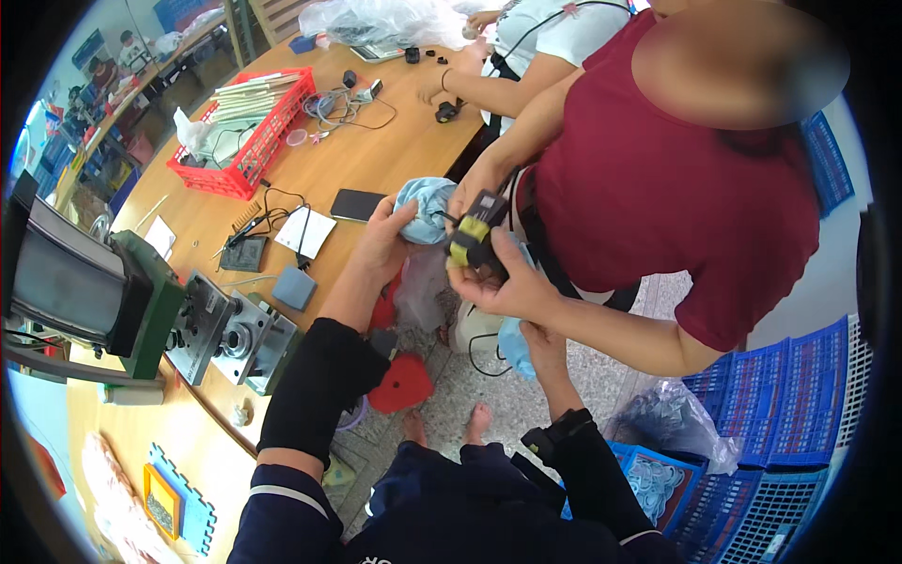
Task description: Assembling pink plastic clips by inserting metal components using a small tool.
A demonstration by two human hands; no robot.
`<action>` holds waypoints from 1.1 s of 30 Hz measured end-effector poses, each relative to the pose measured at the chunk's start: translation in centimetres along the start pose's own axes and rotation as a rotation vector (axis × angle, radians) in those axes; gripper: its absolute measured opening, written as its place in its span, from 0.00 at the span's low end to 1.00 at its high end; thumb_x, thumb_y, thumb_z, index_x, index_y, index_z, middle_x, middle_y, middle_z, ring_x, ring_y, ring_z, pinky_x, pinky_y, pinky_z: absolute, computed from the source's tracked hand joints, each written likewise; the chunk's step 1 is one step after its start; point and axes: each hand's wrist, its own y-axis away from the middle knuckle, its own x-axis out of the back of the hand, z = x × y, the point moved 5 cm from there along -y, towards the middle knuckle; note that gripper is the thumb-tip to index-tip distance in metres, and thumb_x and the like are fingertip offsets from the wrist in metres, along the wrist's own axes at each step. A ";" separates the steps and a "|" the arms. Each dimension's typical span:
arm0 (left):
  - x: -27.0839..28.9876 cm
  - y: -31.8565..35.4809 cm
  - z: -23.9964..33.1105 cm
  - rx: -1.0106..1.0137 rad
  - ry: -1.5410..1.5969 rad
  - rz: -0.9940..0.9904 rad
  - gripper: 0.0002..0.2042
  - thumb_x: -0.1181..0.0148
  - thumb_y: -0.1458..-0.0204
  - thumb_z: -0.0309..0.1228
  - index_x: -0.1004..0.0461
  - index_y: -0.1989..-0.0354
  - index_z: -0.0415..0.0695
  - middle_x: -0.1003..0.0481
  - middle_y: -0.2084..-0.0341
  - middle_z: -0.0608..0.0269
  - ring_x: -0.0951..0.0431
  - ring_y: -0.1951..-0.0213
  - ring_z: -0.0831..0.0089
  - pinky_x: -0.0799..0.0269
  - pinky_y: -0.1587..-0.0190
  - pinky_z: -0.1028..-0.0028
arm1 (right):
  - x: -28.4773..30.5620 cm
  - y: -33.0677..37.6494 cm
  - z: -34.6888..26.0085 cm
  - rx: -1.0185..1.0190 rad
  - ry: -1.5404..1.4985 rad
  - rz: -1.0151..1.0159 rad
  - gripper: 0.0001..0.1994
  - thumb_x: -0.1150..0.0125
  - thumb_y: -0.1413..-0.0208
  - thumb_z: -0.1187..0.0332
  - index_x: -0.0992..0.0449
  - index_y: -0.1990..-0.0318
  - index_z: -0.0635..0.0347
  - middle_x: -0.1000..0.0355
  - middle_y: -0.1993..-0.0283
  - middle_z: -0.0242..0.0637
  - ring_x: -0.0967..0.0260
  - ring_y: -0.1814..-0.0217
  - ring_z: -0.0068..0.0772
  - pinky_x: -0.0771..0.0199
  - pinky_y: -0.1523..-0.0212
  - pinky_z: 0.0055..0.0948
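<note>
My left hand point(380, 241) is closed on a bunched light blue cloth point(427, 209), just past the table edge. Lower and to the right, my right hand point(547, 357) grips another portion of light blue cloth point(516, 349). Whether the two portions are one piece is hidden behind the other person's arm. Between my hands, a person in a dark red shirt point(676, 179) holds a black and yellow device point(477, 235) with both hands. One of that person's hands is close to the upper cloth.
A wooden table point(376, 141) carries a red basket point(246, 179) of pale sticks, cables and a dark phone-like slab point(357, 205). A green machine point(150, 301) stands left. Red stool-like object point(401, 383) below; blue crates point(780, 395) right. Another person in white point(554, 38) sits beyond.
</note>
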 end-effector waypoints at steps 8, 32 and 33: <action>1.7 2.7 0.0 -0.060 0.131 -0.095 0.21 0.46 0.43 0.32 0.41 0.43 0.45 0.31 0.51 0.60 0.28 0.50 0.69 0.30 0.50 0.64 | -1.3 1.1 -2.0 -0.337 -0.112 -0.082 0.06 0.40 0.46 0.72 0.25 0.62 0.64 0.31 0.70 0.25 0.37 0.69 0.15 0.35 0.66 0.18; 7.5 5.7 -7.2 -0.044 0.179 0.160 0.17 0.51 0.44 0.26 0.39 0.45 0.46 0.32 0.48 0.59 0.29 0.48 0.60 0.31 0.47 0.57 | 3.0 4.5 -8.9 -0.450 -0.739 -0.266 0.24 0.44 0.43 0.54 0.35 0.44 0.59 0.31 0.47 0.33 0.32 0.47 0.31 0.31 0.49 0.33; 8.7 6.0 -7.2 -0.049 0.124 0.159 0.17 0.53 0.43 0.28 0.39 0.44 0.45 0.32 0.47 0.60 0.30 0.47 0.61 0.31 0.46 0.59 | 0.5 4.4 -9.4 -0.527 -0.889 -0.436 0.21 0.43 0.44 0.57 0.32 0.48 0.60 0.30 0.51 0.32 0.30 0.52 0.30 0.29 0.53 0.31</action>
